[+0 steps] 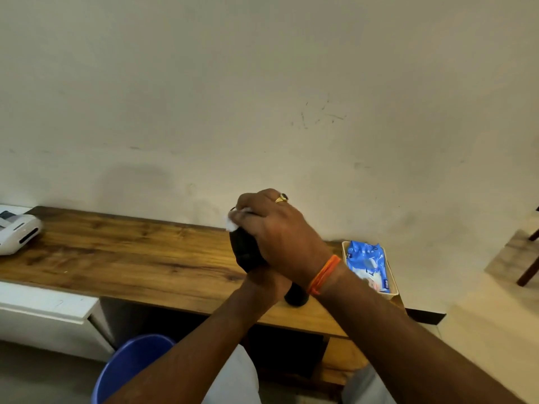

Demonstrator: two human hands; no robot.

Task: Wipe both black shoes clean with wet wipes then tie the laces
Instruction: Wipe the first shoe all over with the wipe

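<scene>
Lettering on blue wet-wipes pack (368, 263) only partly legible.

A small white word, seemingly "mee", is seen printed sideways on a dark band at the near right corner of the pack, which is held in a cream tray (391, 274) on the tabletop (122, 252). A second small white mark is carried at the pack's far left corner, but it cannot be made out. Other print on the wrapper is blurred beyond reading. No readable text is shown on the white device (17, 231) at the tabletop's left end.
</scene>
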